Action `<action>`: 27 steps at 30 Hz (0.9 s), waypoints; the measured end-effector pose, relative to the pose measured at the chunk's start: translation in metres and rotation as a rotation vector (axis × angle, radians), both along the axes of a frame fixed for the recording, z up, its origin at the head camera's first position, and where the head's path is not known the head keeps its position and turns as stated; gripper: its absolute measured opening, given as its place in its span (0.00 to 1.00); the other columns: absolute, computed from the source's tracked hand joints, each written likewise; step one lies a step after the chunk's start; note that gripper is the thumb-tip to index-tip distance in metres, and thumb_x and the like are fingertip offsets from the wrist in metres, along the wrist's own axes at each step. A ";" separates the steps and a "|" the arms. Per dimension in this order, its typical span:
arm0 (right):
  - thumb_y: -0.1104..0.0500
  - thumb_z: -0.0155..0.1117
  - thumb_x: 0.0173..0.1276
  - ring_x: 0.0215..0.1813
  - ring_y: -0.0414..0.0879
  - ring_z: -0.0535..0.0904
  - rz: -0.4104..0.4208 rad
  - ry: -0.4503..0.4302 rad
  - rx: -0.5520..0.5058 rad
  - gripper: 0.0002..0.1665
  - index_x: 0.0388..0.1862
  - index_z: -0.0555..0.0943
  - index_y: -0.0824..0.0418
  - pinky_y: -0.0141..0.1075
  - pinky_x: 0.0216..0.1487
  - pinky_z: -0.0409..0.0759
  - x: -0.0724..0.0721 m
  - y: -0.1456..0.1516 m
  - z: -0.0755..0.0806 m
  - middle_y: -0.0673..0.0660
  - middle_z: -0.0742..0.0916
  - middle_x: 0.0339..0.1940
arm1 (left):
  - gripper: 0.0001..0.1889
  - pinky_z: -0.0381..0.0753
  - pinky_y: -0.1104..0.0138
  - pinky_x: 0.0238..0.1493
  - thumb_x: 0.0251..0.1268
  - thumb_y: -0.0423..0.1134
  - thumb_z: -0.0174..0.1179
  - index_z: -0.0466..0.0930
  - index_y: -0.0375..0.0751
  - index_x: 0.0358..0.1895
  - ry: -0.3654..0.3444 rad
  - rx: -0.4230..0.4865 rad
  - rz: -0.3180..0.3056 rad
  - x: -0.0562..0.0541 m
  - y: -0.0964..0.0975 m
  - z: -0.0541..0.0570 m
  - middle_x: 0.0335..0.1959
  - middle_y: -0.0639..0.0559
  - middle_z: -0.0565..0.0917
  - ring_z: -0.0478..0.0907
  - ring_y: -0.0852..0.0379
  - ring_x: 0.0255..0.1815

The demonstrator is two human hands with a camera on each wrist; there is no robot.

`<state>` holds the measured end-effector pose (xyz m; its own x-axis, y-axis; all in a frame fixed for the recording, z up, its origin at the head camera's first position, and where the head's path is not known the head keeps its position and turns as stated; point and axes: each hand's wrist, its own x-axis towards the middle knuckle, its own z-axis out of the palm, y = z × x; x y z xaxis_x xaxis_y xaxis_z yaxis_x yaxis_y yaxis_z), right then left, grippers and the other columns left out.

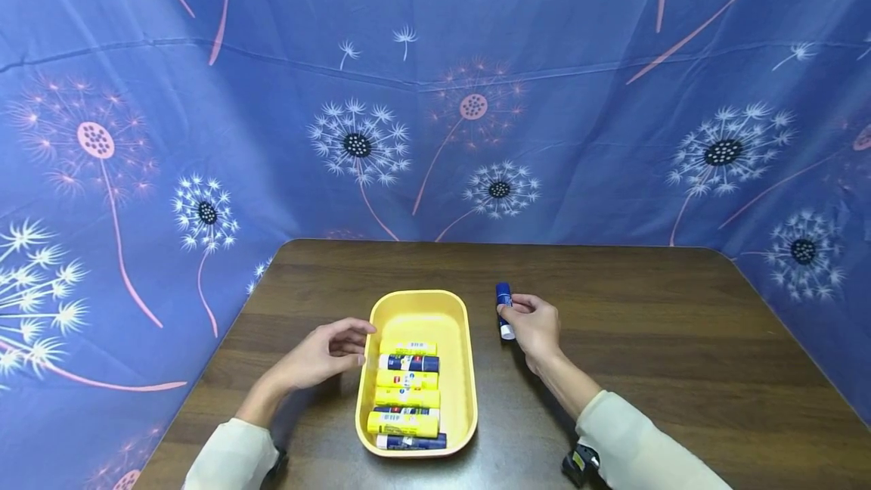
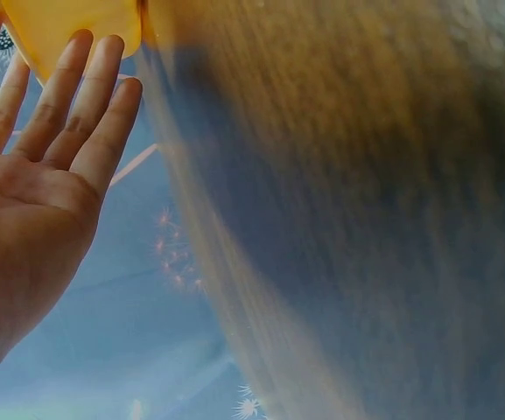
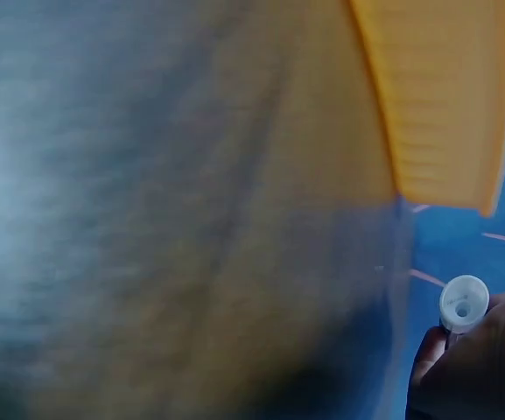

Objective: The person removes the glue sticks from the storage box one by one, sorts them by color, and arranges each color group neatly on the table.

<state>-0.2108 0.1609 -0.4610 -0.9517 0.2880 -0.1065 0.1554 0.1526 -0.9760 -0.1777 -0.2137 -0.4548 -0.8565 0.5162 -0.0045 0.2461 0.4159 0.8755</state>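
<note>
My right hand (image 1: 539,327) pinches a blue glue stick (image 1: 503,293) between thumb and fingers, over the table to the right of the yellow tray (image 1: 411,317). The stick's white end (image 3: 463,302) faces the right wrist camera. At the tray's left side is my left hand (image 1: 316,358), its fingertips right at the rim. The left wrist view shows its fingers (image 2: 51,109) stretched out against the tray's outer wall (image 2: 112,22). Inside the tray lie several yellow glue sticks (image 1: 407,398) and dark blue glue sticks (image 1: 411,442), stacked crosswise in a row toward the near end.
The brown wooden table (image 1: 653,339) extends on both sides of the tray. Behind it and at the sides hangs a blue cloth (image 1: 578,97) with a dandelion print. A black wrist device (image 1: 581,464) sits at the right sleeve (image 1: 646,441).
</note>
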 end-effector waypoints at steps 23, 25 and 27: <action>0.63 0.72 0.62 0.30 0.42 0.84 0.005 -0.007 0.233 0.22 0.55 0.84 0.68 0.27 0.29 0.82 0.003 -0.010 -0.018 0.64 0.89 0.40 | 0.24 0.81 0.73 0.58 0.71 0.36 0.66 0.74 0.35 0.66 -0.014 -0.015 0.009 0.005 0.002 0.004 0.59 0.37 0.84 0.83 0.41 0.60; 0.64 0.72 0.62 0.24 0.39 0.82 0.023 -0.001 0.247 0.23 0.55 0.82 0.69 0.28 0.25 0.82 0.004 -0.011 -0.018 0.62 0.87 0.38 | 0.24 0.82 0.73 0.57 0.71 0.36 0.66 0.74 0.35 0.67 -0.012 -0.012 0.005 0.006 0.002 0.004 0.60 0.37 0.83 0.83 0.40 0.60; 0.65 0.72 0.61 0.21 0.37 0.80 0.036 0.012 0.271 0.23 0.55 0.82 0.70 0.28 0.22 0.81 0.004 -0.011 -0.018 0.61 0.86 0.36 | 0.24 0.82 0.73 0.57 0.71 0.36 0.66 0.74 0.35 0.67 -0.011 -0.010 0.005 0.006 0.002 0.005 0.60 0.36 0.83 0.83 0.40 0.61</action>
